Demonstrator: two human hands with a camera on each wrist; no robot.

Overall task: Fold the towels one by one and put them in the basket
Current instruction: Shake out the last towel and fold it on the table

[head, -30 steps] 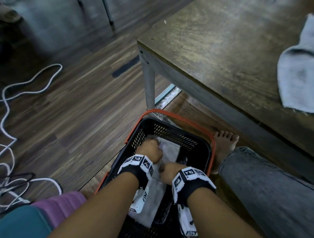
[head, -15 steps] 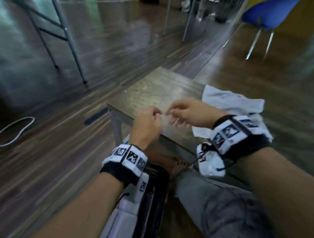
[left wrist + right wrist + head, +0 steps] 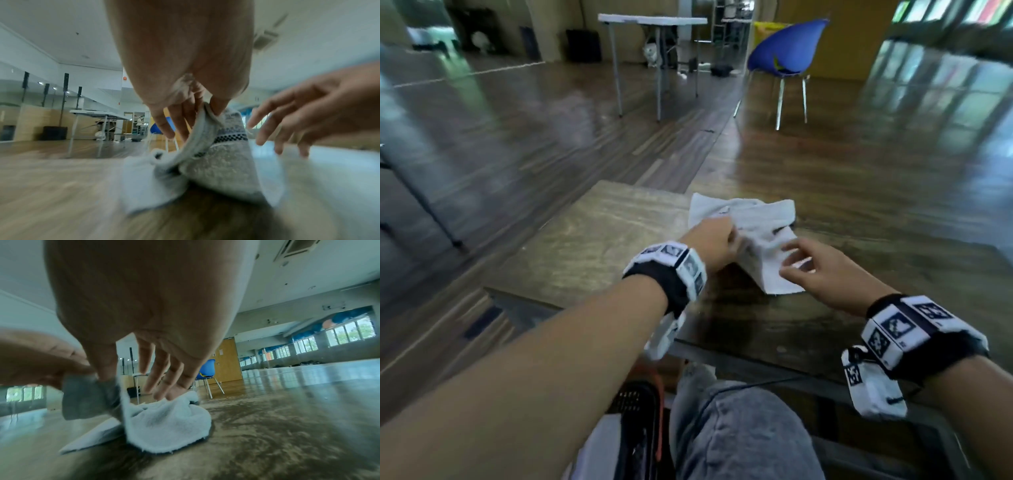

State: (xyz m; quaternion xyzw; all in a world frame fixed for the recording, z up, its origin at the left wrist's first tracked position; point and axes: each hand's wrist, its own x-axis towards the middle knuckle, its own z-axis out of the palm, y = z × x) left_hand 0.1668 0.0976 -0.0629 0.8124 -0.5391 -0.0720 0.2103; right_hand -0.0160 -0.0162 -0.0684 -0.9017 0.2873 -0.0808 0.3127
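A crumpled white towel (image 3: 756,219) with a dark checked stripe lies on the wooden table (image 3: 592,246). My left hand (image 3: 729,240) pinches a raised fold at its left side; the left wrist view shows thumb and fingers closed on that edge (image 3: 205,112). My right hand (image 3: 791,260) hovers over the towel's near right corner with spread fingers and holds nothing. In the right wrist view its fingertips (image 3: 162,395) reach down to the top of the towel (image 3: 168,423). The black basket (image 3: 643,401) with an orange rim stands on the floor below the table edge, mostly hidden by my left arm.
My knee in grey jeans (image 3: 739,428) is beside the basket, under the near table edge. A blue chair (image 3: 784,51) and a white folding table (image 3: 654,20) stand far back on the wooden floor.
Both hands came up out of the basket, where they rested on a folded towel, and moved to the table. My left hand has taken hold of the crumpled towel.
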